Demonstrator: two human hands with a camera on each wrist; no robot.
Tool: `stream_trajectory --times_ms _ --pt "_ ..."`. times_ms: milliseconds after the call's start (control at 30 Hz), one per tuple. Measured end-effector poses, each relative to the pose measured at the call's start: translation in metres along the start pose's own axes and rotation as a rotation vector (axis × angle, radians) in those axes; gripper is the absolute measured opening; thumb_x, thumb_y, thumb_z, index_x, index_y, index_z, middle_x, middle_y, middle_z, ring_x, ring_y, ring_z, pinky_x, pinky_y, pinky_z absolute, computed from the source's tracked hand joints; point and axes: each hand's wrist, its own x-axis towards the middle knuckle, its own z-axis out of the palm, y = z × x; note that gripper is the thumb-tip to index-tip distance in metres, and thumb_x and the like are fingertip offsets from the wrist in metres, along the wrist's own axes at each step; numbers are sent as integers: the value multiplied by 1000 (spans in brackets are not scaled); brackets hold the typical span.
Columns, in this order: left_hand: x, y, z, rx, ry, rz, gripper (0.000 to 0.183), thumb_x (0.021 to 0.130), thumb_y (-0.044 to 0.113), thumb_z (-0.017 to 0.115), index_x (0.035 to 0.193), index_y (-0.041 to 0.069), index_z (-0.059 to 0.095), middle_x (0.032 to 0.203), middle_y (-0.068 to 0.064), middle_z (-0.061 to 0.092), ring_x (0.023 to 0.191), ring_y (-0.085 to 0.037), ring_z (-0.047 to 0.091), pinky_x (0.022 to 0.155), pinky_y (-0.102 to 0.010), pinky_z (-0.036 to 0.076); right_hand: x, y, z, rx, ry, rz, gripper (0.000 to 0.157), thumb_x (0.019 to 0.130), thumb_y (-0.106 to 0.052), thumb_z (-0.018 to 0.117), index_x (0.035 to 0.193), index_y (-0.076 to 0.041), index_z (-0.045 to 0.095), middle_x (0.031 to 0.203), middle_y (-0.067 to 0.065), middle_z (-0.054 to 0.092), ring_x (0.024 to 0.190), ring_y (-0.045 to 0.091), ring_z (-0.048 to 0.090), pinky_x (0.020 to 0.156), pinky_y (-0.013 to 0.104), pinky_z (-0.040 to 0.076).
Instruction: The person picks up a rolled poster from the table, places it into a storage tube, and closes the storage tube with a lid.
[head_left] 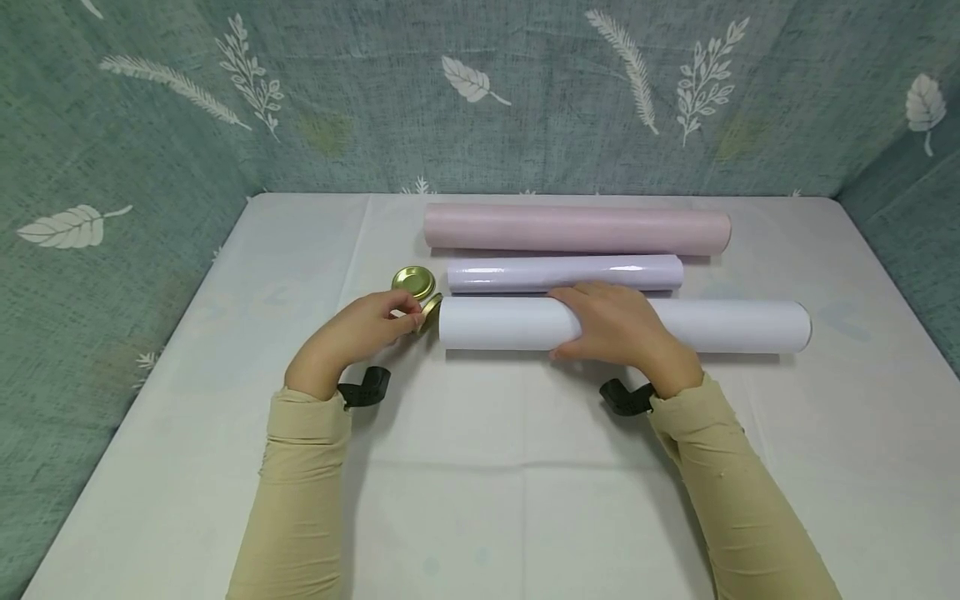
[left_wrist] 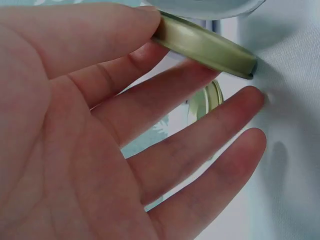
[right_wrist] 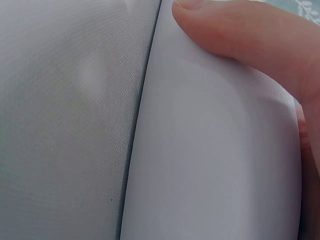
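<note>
Between thumb and forefinger my left hand (head_left: 363, 329) pinches a round gold metal lid (left_wrist: 207, 47), tilted on edge beside the left end of a white tube (head_left: 498, 323). The other fingers of that hand are spread out below the lid in the left wrist view. My right hand (head_left: 618, 325) grips the white tube around its middle, thumb on the near side and fingers over the far side. In the right wrist view the thumb (right_wrist: 240, 30) lies along the tube's smooth surface. A second gold lid (head_left: 412, 281) lies flat on the table just behind the left hand.
Behind the white tube lies a shorter, glossy pale lavender roll (head_left: 525, 275). Farther back is a long pink tube (head_left: 577, 229), parallel to both. All rest on a white cloth-covered table (head_left: 465, 517), with green leaf-patterned fabric (head_left: 540, 108) standing around its back and sides.
</note>
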Motion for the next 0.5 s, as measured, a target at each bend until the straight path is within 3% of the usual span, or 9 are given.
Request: stream_trajectory --times_ms 167,500 --pt "2 -1 2 -33 -42 12 15 91 27 50 97 15 55 103 -3 58 101 -20 52 83 -37 40 0 1 1 2 -3 3 77 61 -58 69 126 -23 48 120 0 53 109 20 49 84 40 40" --pt "3 2 7 -48 -70 86 14 87 27 56 96 18 61 105 0 58 103 -18 51 85 -38 38 0 2 1 -2 3 -1 76 61 -58 69 125 -23 49 119 0 54 107 20 50 83 40 41"
